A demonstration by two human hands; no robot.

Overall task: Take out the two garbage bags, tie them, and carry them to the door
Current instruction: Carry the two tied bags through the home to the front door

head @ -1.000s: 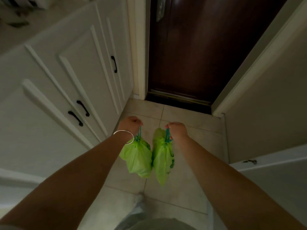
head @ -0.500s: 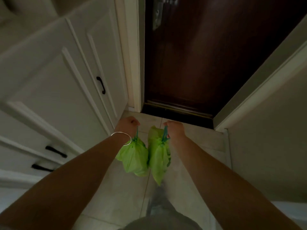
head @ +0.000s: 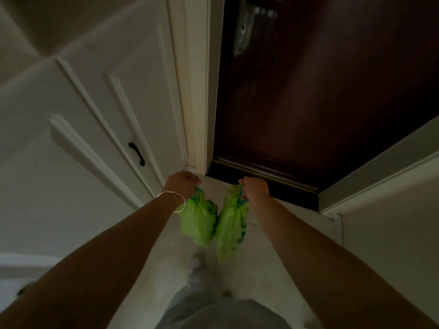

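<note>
Green tied garbage bags (head: 213, 222), crinkled

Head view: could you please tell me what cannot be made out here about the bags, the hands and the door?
- Bag contents: the opaque green plastic of the left bag and right bag hides them.
- Knots: covered by the left hand and right hand.
- Door handle: cut off by the top edge, blurred.
- Whether the door is locked: not shown.
</note>
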